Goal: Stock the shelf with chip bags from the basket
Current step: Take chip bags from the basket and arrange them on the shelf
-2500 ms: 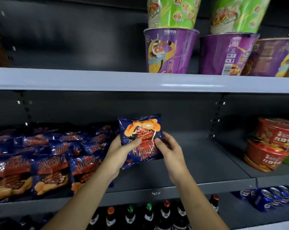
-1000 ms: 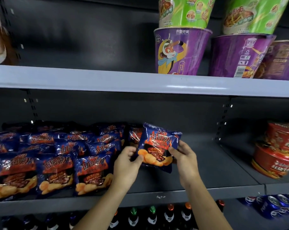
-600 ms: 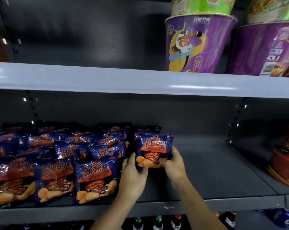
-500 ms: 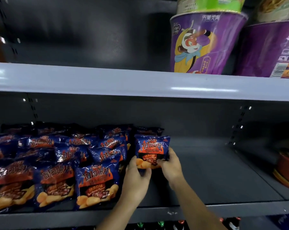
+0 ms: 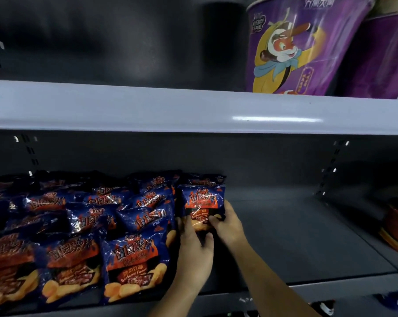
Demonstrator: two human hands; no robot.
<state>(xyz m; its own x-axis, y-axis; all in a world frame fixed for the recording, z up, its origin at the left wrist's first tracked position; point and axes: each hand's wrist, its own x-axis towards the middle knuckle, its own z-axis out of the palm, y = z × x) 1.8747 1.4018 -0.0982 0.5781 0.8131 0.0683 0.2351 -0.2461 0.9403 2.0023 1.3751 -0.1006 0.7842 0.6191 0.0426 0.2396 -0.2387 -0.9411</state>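
Dark grey shelf carries stocked chip bags across its left half. At their right end stands one upright bag. The left hand presses straight fingers to its lower edge, and the right hand pinches its lower right corner. Purple noodle cups sit above.

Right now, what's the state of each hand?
Left hand: open, straight fingers touching the lower left of the chip bag.
Right hand: closed, grip on the bag's lower right corner.

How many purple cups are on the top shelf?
2. The monkey cup stands on the top shelf; the other cup is right of it, cut off. More may be hidden.
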